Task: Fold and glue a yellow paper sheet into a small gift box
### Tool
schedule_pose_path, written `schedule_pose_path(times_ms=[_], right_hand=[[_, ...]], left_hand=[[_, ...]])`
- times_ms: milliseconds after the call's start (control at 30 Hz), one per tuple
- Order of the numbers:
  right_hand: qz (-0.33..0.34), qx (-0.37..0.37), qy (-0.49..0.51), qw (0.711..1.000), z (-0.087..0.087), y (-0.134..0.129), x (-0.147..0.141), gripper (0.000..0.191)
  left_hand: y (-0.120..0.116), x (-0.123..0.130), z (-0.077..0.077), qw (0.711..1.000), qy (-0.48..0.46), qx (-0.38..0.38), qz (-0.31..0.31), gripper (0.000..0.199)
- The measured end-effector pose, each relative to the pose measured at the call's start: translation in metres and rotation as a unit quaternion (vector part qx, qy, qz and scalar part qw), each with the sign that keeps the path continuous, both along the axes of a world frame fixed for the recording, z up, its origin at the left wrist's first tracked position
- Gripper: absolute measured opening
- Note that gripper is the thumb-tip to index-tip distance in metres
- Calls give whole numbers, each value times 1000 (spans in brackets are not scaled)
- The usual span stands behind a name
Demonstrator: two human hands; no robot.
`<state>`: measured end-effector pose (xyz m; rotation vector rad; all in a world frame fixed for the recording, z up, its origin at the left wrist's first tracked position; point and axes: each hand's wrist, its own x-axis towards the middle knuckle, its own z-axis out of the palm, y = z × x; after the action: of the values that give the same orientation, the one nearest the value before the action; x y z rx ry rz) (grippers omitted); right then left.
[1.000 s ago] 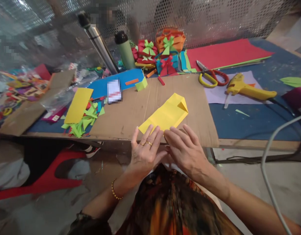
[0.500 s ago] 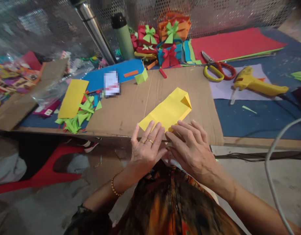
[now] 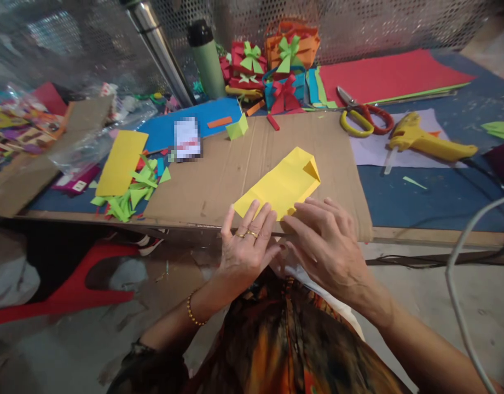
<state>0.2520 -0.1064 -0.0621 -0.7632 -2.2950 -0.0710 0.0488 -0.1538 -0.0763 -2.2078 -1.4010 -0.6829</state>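
Observation:
A folded yellow paper lies slantwise on a sheet of brown cardboard near the table's front edge. Its far right end has a fold standing up a little. My left hand, with rings on it, rests with its fingers spread out flat on the paper's near left part. My right hand is beside the paper's near right edge, fingers stretched out and slightly bent. Whether its fingertips touch the paper is hard to tell.
Scissors and a yellow glue gun lie at the right. Red paper sheets and small paper gift bags are at the back. Green paper scraps lie left. Two flasks stand behind. A grey cable hangs at the right.
My right hand has shifted slightly to the right and away from my left hand. My left hand and the yellow paper stay nearly where they were.

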Motion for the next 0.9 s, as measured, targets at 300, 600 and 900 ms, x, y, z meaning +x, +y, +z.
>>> schedule_pose_path(times_ms=[300, 600, 900], right_hand=[[-32, -9, -45, 998, -2, -5, -6, 30], [-26, -18, -46, 998, -2, -4, -4, 29], [-29, -14, -48, 998, -2, -4, -3, 30]], left_hand=[[-3, 5, 5, 1000, 4, -8, 17, 57], [-12, -6, 4, 999, -10, -8, 42, 61], [-13, -16, 4, 999, 4, -18, 28, 70]])
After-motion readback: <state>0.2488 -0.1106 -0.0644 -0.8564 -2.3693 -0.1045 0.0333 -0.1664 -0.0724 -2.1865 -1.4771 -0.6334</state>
